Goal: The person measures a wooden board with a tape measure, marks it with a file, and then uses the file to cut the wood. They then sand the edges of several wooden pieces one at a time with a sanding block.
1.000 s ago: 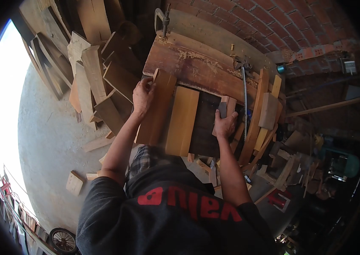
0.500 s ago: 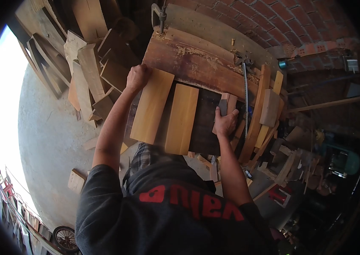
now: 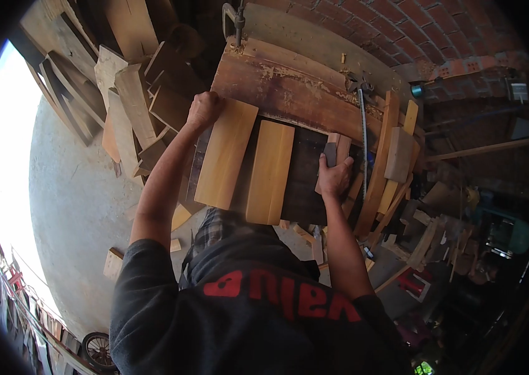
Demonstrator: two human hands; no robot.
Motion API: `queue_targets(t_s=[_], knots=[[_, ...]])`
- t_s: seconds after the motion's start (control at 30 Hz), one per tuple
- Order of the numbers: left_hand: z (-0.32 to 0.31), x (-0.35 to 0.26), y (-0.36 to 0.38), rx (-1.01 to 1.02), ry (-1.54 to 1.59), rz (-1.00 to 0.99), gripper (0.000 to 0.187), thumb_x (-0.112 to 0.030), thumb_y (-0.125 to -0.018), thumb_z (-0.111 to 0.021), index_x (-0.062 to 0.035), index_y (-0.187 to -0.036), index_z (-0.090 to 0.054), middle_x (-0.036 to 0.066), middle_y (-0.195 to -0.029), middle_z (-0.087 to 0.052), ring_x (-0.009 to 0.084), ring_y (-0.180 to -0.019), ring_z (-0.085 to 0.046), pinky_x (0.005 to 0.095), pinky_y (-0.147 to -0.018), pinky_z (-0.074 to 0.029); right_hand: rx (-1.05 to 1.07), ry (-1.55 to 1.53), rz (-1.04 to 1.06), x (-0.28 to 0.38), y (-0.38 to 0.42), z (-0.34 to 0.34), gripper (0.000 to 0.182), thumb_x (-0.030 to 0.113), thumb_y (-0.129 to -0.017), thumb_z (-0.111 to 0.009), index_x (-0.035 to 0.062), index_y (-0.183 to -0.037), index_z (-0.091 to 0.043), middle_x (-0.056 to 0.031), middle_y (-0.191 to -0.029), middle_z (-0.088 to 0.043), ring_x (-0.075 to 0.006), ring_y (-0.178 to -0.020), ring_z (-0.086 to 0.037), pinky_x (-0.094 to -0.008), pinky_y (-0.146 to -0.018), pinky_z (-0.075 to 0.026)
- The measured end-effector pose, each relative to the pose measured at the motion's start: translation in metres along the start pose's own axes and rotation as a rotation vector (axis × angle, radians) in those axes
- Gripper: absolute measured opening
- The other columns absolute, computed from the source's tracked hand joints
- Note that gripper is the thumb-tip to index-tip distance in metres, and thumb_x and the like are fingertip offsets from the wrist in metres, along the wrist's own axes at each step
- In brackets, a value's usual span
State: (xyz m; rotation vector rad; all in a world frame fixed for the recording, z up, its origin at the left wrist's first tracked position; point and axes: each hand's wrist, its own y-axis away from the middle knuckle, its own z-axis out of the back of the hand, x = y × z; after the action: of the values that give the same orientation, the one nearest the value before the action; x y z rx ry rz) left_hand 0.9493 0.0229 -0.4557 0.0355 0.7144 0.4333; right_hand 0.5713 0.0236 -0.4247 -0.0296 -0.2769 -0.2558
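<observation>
Two smooth yellowish boards lie side by side on the dark bench top, the left board (image 3: 227,156) and the right board (image 3: 270,172). My left hand (image 3: 205,110) is closed at the upper left corner of the left board, its fingertips hidden. Over at the right, my right hand (image 3: 337,177) is wrapped round a reddish wooden block (image 3: 341,145) with a dark grey piece along its side. This block rests on the dark surface (image 3: 305,165), apart from the right board.
A metal ruler (image 3: 364,125) and several wood strips (image 3: 380,169) lie along the bench's right side. A clamp (image 3: 238,25) stands at the back. Offcut boards (image 3: 136,100) lean in a pile at left. A brick wall (image 3: 395,28) rises behind.
The view has shifted slightly. Both hands keep their places, the left at the board's corner and the right on the wooden block.
</observation>
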Motion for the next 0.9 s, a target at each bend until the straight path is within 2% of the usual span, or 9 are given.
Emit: queue_targets(t_s=[0.13,0.33,0.47,0.53,0.67,0.73,0.9], knots=[[0.002,0.007,0.004,0.018,0.164,0.040,0.036,-0.037,-0.085,-0.063,-0.0030,-0.093,-0.071,0.021,-0.093,-0.070,0.0379,-0.092,-0.068,0.0461,-0.083,-0.054,-0.004,0.001,-0.009,0.000,0.001,-0.001,0.066,0.049,-0.079,-0.072,-0.0006,-0.111,-0.043,-0.0254,-0.106,-0.059,-0.0430,-0.102,-0.060,-0.0513,-0.086,-0.050],[-0.007,0.004,0.005,-0.034,0.158,0.153,0.039,-0.042,-0.084,-0.064,-0.0085,-0.102,-0.071,0.017,-0.099,-0.072,0.0325,-0.091,-0.070,0.0434,-0.084,-0.054,-0.014,0.003,0.000,0.000,0.001,-0.002,0.065,0.049,-0.079,-0.073,0.0000,-0.110,-0.043,-0.0262,-0.107,-0.060,-0.0441,-0.102,-0.061,-0.0514,-0.086,-0.049],[-0.007,0.009,0.005,0.024,0.317,0.276,0.039,-0.043,-0.083,-0.065,-0.0087,-0.102,-0.071,0.015,-0.096,-0.072,0.0292,-0.089,-0.071,0.0417,-0.084,-0.054,-0.027,-0.013,0.007,-0.002,0.001,-0.002,0.065,0.049,-0.079,-0.072,-0.0001,-0.110,-0.042,-0.0272,-0.106,-0.060,-0.0442,-0.102,-0.061,-0.0516,-0.086,-0.050],[-0.005,0.005,0.007,0.067,0.516,0.410,0.040,-0.043,-0.082,-0.066,-0.0095,-0.102,-0.072,0.012,-0.094,-0.073,0.0260,-0.087,-0.071,0.0396,-0.083,-0.054,-0.041,-0.004,0.013,-0.006,0.000,-0.006,0.065,0.049,-0.079,-0.072,-0.0001,-0.110,-0.042,-0.0272,-0.106,-0.061,-0.0442,-0.102,-0.061,-0.0517,-0.086,-0.050],[-0.012,0.005,-0.004,0.038,0.479,0.485,0.039,-0.042,-0.079,-0.069,-0.0094,-0.101,-0.072,0.011,-0.093,-0.073,0.0237,-0.086,-0.071,0.0372,-0.081,-0.055,-0.038,-0.003,0.018,-0.006,-0.001,-0.007,0.065,0.049,-0.079,-0.072,-0.0001,-0.110,-0.043,-0.0272,-0.105,-0.061,-0.0442,-0.103,-0.061,-0.0515,-0.086,-0.050],[-0.020,0.003,-0.007,-0.086,0.392,0.484,0.040,-0.042,-0.077,-0.072,-0.0097,-0.100,-0.073,0.008,-0.092,-0.073,0.0207,-0.083,-0.070,0.0343,-0.078,-0.055,-0.042,0.007,0.009,-0.005,0.001,-0.006,0.066,0.049,-0.078,-0.073,-0.0001,-0.110,-0.043,-0.0271,-0.105,-0.061,-0.0441,-0.102,-0.061,-0.0515,-0.086,-0.050],[-0.029,0.016,-0.019,-0.006,0.563,0.566,0.039,-0.039,-0.075,-0.075,-0.0099,-0.101,-0.073,0.009,-0.097,-0.072,0.0178,-0.085,-0.068,0.0326,-0.076,-0.054,0.001,0.022,-0.005,0.001,0.001,0.003,0.065,0.048,-0.079,-0.072,-0.0010,-0.110,-0.043,-0.0240,-0.107,-0.058,-0.0410,-0.105,-0.059,-0.0510,-0.087,-0.050]])
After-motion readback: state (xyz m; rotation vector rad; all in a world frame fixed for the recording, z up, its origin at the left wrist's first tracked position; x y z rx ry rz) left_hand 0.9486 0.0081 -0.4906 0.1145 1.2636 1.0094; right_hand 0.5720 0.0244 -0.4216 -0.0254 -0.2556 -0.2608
